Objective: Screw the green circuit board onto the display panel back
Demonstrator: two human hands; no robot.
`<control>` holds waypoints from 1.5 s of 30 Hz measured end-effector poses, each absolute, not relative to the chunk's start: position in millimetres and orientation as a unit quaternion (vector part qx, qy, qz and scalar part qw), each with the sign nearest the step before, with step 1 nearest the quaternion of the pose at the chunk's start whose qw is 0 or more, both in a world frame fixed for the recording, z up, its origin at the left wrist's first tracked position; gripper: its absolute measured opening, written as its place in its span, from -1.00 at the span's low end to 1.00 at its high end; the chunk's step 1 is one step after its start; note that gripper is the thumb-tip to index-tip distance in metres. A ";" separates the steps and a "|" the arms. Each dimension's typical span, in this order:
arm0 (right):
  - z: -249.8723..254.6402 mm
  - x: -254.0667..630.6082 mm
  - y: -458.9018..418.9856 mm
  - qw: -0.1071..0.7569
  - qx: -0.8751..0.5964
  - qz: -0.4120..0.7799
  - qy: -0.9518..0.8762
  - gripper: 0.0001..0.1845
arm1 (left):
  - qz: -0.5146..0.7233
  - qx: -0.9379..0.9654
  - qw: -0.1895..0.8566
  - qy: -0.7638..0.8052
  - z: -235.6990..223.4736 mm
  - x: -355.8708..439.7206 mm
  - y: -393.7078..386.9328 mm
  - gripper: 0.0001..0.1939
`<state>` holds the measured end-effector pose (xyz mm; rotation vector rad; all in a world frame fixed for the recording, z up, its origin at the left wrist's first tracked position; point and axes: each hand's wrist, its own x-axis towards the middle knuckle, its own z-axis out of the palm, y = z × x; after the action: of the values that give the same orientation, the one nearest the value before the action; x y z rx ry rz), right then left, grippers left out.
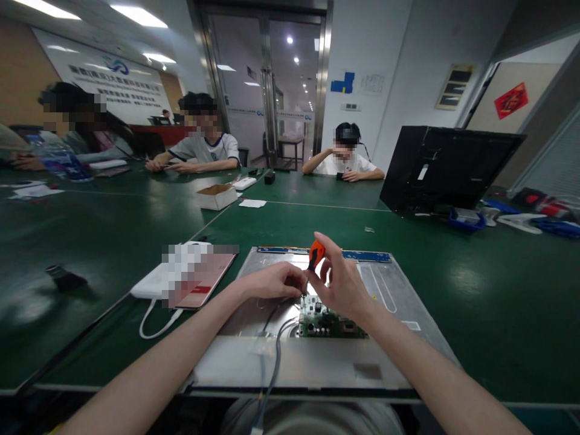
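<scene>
My right hand (343,284) is closed on a screwdriver (316,254) with an orange and black handle. The screwdriver stands nearly upright, its tip pointing down at the upper left corner of a green circuit board (312,323). Beside the tip, my left hand (277,281) has its fingers curled together; what they pinch, if anything, is hidden. The board lies on the metal back of a flat display panel (399,356), which has a blue strip along its far edge. Grey cables (278,350) run from the board's left side over the panel's near edge.
Left of the panel lie a phone (211,281) and a white power bank (149,281) with a white cable. A black monitor (448,166) stands at the right, near a blue tray (466,220). Further off is an open box (216,197). Several people sit across the green table (335,223).
</scene>
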<state>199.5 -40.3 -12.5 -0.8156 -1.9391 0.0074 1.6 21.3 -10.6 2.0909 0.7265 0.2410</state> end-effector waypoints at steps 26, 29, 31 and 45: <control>-12.1 199.1 -40.8 0.492 -0.338 0.002 -0.803 -0.29 | 0.101 0.851 0.437 0.273 -11.5 1.5 22.2 -0.92; -12.3 198.6 -41.5 0.495 -0.337 0.000 -0.801 -0.32 | 0.103 0.850 0.434 0.280 -12.7 1.0 22.2 -0.90; -12.4 198.0 -42.2 0.499 -0.341 0.000 -0.797 -0.33 | 0.109 0.849 0.431 0.284 -13.3 0.8 22.1 -0.89; -13.6 198.5 -42.2 0.503 -0.335 0.011 -0.797 -0.30 | 0.095 0.844 0.439 0.294 -11.7 1.3 22.0 -0.90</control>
<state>198.5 -42.2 -13.6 -0.8104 -1.9244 0.0277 1.3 22.0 -11.7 2.0969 0.7317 0.2367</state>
